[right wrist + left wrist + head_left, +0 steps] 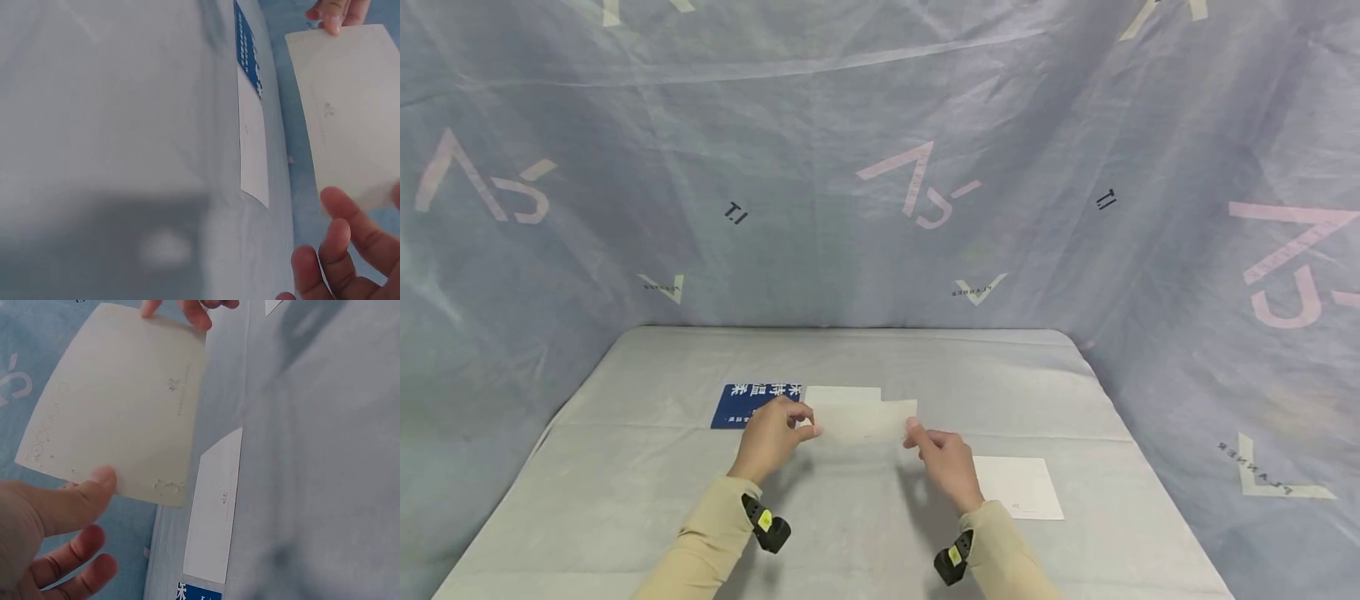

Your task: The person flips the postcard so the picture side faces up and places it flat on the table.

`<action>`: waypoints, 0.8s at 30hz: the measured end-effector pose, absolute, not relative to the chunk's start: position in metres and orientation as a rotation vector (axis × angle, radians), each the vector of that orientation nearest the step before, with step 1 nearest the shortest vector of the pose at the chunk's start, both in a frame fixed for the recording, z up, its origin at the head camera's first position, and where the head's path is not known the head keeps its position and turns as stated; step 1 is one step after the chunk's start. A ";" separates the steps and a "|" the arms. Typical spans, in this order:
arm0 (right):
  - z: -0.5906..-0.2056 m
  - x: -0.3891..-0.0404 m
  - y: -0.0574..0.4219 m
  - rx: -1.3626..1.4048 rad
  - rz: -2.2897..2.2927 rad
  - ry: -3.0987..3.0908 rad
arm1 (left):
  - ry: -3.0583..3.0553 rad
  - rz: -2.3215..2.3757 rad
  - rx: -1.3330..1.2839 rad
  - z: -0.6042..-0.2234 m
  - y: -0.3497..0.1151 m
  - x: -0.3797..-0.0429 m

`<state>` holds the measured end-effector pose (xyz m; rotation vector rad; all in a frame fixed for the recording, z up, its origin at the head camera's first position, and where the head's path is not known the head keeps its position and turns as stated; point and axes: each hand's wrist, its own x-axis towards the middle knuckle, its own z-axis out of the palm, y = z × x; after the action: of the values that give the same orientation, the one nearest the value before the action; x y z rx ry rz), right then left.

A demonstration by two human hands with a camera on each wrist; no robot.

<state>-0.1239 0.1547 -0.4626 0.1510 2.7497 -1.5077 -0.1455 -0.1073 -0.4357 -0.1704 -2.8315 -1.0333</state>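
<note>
An off-white card [863, 422] is held up above the table between both hands. My left hand [775, 440] pinches one short end, the thumb lying on the near face in the left wrist view. At the opposite end, my right hand [951, 468] pinches the card between thumb and index finger, its other fingers loosely bent. Small print, a row of faint circles and some rough specks show on the card's face [119, 400]. Behind it on the table lies another white card [215, 512], partly hidden in the head view.
Beside the far white card lies a blue card [733, 408] with white characters, partly covered by my left hand. A further white card [1021, 490] rests right of my right hand. Grey cloth covers the table [625, 500]; printed fabric [820, 167] hangs around it.
</note>
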 end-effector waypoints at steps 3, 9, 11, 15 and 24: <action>-0.462 -0.126 0.152 0.191 -1.543 2.696 | -2.832 -1.023 -0.183 -0.436 -0.107 -0.146; -0.460 -0.128 0.154 0.199 -1.632 2.568 | -2.814 -1.017 -0.224 -0.438 -0.105 -0.146; -0.459 -0.127 0.155 0.201 -1.695 2.491 | -2.807 -1.013 -0.240 -0.438 -0.104 -0.145; -0.456 -0.126 0.156 0.197 -1.793 2.363 | -2.806 -1.008 -0.242 -0.439 -0.105 -0.144; -0.457 -0.128 0.156 0.164 -1.861 2.316 | -2.826 -0.964 -0.187 -0.442 -0.110 -0.143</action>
<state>-0.1282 0.1556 -0.4566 0.1639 2.3162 -1.8606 -0.1426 -0.1097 -0.4421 -0.1871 -2.8262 -0.9640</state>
